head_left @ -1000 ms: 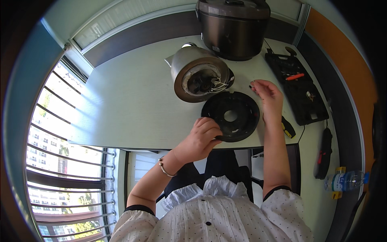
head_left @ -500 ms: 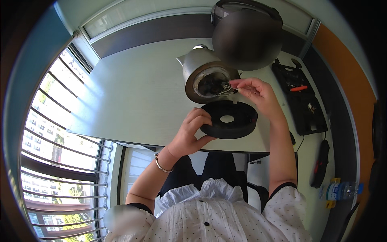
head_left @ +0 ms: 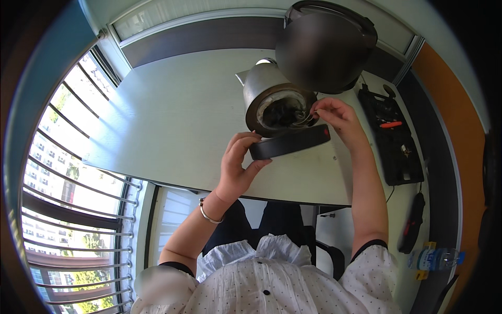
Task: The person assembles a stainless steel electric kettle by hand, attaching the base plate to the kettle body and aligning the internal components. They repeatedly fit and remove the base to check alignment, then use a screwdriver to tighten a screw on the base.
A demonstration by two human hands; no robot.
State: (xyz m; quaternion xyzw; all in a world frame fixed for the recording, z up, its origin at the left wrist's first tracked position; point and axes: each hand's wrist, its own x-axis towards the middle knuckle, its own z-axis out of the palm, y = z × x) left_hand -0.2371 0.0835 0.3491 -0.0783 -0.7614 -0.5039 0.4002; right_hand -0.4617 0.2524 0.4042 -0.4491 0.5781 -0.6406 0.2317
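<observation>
A metal electric kettle [head_left: 258, 83] lies on its side on the table, its opened underside facing me. Dark parts and thin pale wires [head_left: 301, 122] show inside the opening. My left hand [head_left: 239, 160] grips the left end of a round black kettle base cover [head_left: 290, 143], now tilted edge-on just in front of the kettle. A small red spot marks its right end. With thumb and fingers pinched, my right hand [head_left: 337, 119] holds the wires at the right side of the opening.
On the right lies an open black tool case [head_left: 395, 138] with an orange-handled tool [head_left: 390, 125]. Nearer me are a black-and-red tool [head_left: 412, 222] on a cord and a plastic bottle [head_left: 436, 259]. A large dark rounded object [head_left: 334, 52] stands behind the kettle. Barred windows are on the left.
My left hand has tilted the black cover from facing up to edge-on and raised it closer to the kettle. My right hand, still pinching the wires, has shifted slightly right.
</observation>
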